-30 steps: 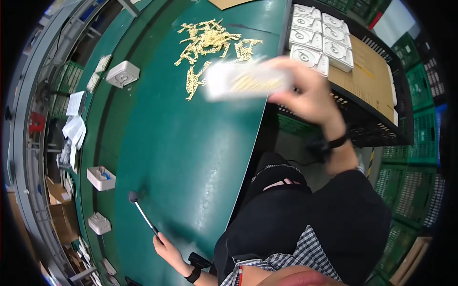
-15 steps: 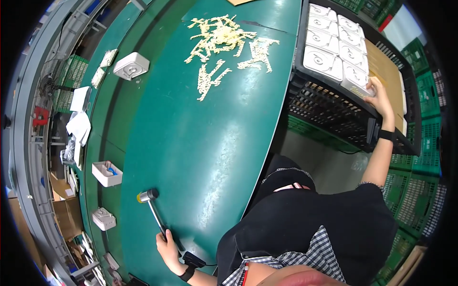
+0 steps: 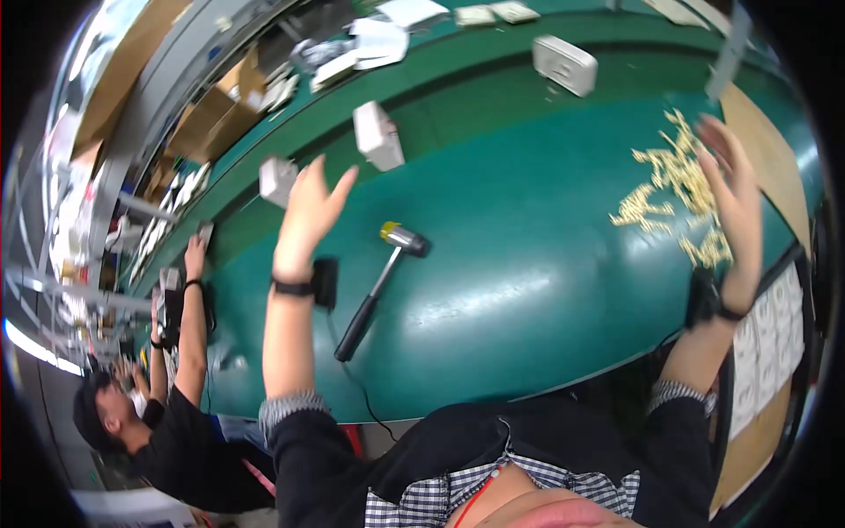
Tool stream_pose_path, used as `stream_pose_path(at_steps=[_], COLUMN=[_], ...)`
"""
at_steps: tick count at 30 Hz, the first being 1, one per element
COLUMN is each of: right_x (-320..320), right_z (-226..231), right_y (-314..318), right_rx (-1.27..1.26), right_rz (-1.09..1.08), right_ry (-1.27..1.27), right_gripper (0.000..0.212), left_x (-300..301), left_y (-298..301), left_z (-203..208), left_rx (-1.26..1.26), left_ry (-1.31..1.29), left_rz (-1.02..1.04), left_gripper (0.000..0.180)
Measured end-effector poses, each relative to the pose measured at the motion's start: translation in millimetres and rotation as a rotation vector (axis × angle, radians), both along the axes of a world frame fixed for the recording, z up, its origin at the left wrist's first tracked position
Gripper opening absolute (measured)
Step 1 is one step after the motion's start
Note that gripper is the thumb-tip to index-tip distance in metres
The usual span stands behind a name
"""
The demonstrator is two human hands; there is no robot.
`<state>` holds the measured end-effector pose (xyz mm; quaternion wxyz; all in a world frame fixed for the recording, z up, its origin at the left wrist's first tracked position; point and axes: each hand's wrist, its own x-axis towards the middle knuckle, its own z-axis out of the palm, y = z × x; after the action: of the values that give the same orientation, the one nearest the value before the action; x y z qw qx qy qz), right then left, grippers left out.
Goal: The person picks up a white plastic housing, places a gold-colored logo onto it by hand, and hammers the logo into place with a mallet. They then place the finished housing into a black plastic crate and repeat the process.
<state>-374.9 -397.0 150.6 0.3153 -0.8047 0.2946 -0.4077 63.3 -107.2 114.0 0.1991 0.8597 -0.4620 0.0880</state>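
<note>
My left hand (image 3: 310, 211) is raised over the green conveyor belt (image 3: 519, 264), fingers and thumb apart, holding nothing. It is nearest to two white plastic boxes, one (image 3: 377, 139) beyond it and one (image 3: 278, 180) to its left. A two-faced mallet (image 3: 407, 239) with a yellow face, a dark face and a black grip lies on the belt to its right. My right hand (image 3: 735, 180), somewhat blurred, hovers open at the right beside a heap of small cream-coloured branching plastic pieces (image 3: 682, 176), hiding part of it. Both wrists wear black bands.
Another white box (image 3: 564, 66) stands on the belt's far side. At the right are a cardboard sheet (image 3: 761, 158) and a black crate of white boxes (image 3: 766, 343). A co-worker (image 3: 167, 440) reaches over the belt at the left. A black cable (image 3: 365, 400) hangs over the near edge.
The view has turned left. My left hand has let go of the mallet, which now lies on the belt. My right hand has left the white box in the crate and is over the belt.
</note>
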Motion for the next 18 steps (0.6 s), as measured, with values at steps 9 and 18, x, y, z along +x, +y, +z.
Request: stream_pose_path(at_steps=[9,18], right_x=[219,150], right_z=[-98,-81], right_y=[-209,-153], right_rx=[-0.251,-0.421], right_rz=[-0.351,0.012], right_ry=[0.523,0.271], right_gripper=[0.060,0.051], left_x=[61,-68], left_y=[-132,-8], left_z=[-51,36], left_rx=[0.136,-0.050], left_ry=[0.443,0.336], left_rz=[0.217,-0.410], left_gripper=[0.070,0.046])
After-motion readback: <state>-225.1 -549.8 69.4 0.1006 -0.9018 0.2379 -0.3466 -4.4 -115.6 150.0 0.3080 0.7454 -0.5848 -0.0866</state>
